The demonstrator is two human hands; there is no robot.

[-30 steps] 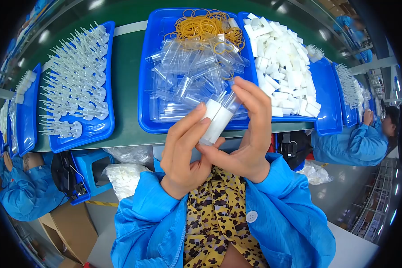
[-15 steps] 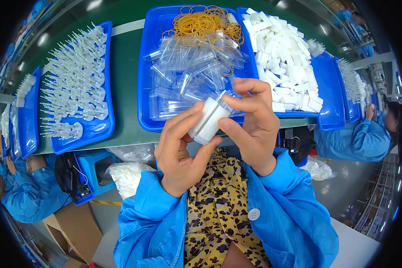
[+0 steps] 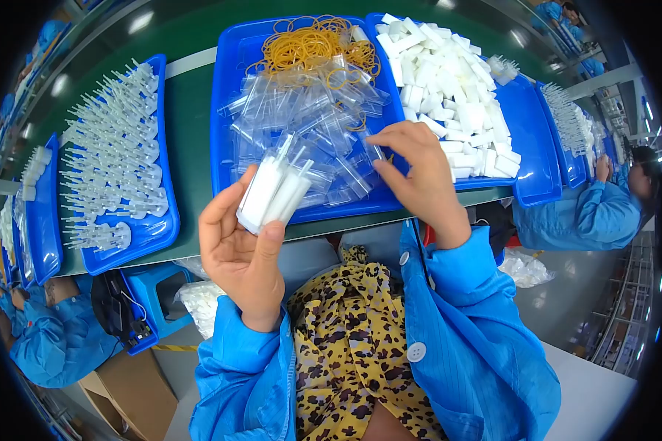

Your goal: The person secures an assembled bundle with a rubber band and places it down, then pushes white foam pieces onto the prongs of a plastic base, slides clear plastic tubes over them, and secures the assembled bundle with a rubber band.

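My left hand (image 3: 243, 250) is closed around two white foam blocks (image 3: 276, 192) standing side by side, with clear plastic at their base and thin clear stems at the top. Its thumb presses the lower end. My right hand (image 3: 423, 170) is over the right part of the middle blue tray (image 3: 222, 110), thumb and forefinger apart. Those fingertips are beside clear plastic sleeves (image 3: 301, 117) heaped in that tray; no held piece can be made out between them. Yellow rubber bands (image 3: 305, 48) lie behind the sleeves.
To the right, a blue tray (image 3: 526, 147) bears many white foam blocks (image 3: 449, 95). At left, another tray (image 3: 171, 213) holds clear stemmed plastic parts (image 3: 118, 147). All stand on a green table (image 3: 195, 110). Co-workers in blue sit at left (image 3: 59, 338) and right (image 3: 596, 213).
Both hands were together on the foam blocks. The right hand has let go and moved to the sleeves; the left has carried the blocks leftward. The view has shifted slightly.
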